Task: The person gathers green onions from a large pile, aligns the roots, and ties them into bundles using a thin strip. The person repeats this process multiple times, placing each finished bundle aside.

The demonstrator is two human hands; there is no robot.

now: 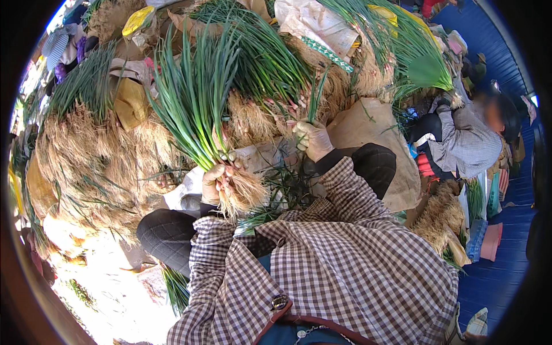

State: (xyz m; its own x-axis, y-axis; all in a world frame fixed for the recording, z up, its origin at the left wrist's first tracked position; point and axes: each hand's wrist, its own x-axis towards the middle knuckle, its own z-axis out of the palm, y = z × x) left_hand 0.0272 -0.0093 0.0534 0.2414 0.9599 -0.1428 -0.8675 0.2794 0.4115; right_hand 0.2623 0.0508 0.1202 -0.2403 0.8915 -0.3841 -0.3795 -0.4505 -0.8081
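Wearing a pale glove, my left hand [212,184] grips a thick bunch of green onions [202,116] close to the bulbs. Their tan roots [241,194] hang over my lap, and the leaves fan up and away from me. My right hand [314,137], gloved too, is closed around a small green onion sprig [317,99] whose leaves point upward. Loose green leaf scraps [286,181] lie between my knees. Just beyond my hands rests a heap of green onions [267,64], roots toward me.
Piled green onions with long roots [95,155] spread at left. Brown sacking [377,142] lies by my right knee. A white woven sack [317,26] sits on the far heap. At right, a seated person [465,133] holds green onions before a blue corrugated wall [496,276].
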